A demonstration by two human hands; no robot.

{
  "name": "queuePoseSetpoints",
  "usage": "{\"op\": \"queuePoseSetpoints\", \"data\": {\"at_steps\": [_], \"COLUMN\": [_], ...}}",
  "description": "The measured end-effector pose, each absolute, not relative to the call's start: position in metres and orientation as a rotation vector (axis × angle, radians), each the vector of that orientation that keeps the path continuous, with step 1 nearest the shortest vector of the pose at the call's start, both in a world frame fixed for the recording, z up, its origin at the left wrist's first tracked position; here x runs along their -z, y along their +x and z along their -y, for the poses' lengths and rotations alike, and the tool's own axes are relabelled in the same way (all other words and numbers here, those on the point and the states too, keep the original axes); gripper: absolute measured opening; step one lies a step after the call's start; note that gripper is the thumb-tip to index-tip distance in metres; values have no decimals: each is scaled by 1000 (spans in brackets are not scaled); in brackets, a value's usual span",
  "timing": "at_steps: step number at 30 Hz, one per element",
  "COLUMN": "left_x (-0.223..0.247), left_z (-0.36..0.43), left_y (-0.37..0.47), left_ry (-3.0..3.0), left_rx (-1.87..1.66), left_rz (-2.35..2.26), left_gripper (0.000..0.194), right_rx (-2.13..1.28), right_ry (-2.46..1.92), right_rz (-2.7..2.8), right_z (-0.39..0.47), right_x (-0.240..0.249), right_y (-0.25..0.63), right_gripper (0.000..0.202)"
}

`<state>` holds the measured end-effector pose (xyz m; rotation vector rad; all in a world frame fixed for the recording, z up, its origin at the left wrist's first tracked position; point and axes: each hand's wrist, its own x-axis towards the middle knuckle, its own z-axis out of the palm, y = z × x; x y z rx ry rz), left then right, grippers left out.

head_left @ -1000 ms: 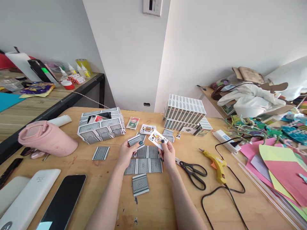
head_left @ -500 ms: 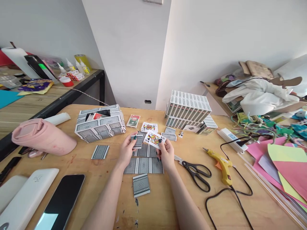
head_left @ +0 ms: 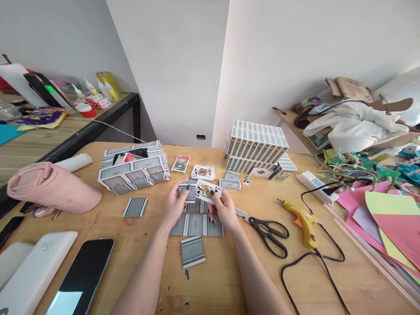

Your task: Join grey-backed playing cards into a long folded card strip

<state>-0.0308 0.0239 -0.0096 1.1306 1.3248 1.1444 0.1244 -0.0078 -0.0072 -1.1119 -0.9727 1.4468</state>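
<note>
So you've got a court card [head_left: 204, 190] in your right hand [head_left: 226, 211] and a patterned piece [head_left: 191, 195] in your left hand [head_left: 175, 204], both held up over the middle of the worktop [head_left: 131, 247]. The court card is face-up to you: white border, black pips that look like spades, and a figure in yellow, red and black (corner letter looks like a Q, but it's tiny). The patterned piece shows a grey-green lattice back with white edging, and it's closer to square.

Your court card lies sideways, long axis running left to right with the right end dipping a little, so the figure is on its side. One short end points at the patterned piece; I can't tell if the two touch. The patterned piece sits nearly square to you, white band along its near edge.

Your right fingers are pinching the court card, thumb on the face and the others curled below. The left ones pinch the patterned piece, thumb flat on top, the rest mostly hidden.

Below are rows of card backs [head_left: 196, 225], with a loose square [head_left: 193, 252] nearer you. The scissors [head_left: 269, 234] lie just right of your right hand.
</note>
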Motion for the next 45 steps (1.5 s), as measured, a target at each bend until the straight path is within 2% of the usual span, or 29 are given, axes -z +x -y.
{"op": "queuePoseSetpoints", "data": {"at_steps": [4, 10, 25, 30, 36, 45], "left_x": [5, 8, 1, -1, 2, 4], "left_z": [-20, -20, -16, -16, -14, -14], "left_y": [-25, -26, -30, -29, -29, -25], "left_ry": [1152, 1121, 1170, 1202, 1224, 1190], "left_rx": [-1143, -1179, -1086, -1114, -1059, -1093], "left_rz": [-1373, -1423, -1288, -1275, -1244, -1285], "left_gripper": [42, 33, 34, 33, 31, 32], "right_rx": [-1509, -1540, -1842, -1700, -1654, -1555], "right_ry": [-1093, -1086, -974, -1049, -898, -931], "right_rz": [952, 1061, 1090, 1021, 1095, 1100], "right_z": [6, 8, 12, 10, 9, 12], "right_x": [11, 8, 7, 10, 9, 9], "right_y": [122, 127, 151, 138, 137, 129], "right_gripper": [39, 33, 34, 39, 32, 28]}}
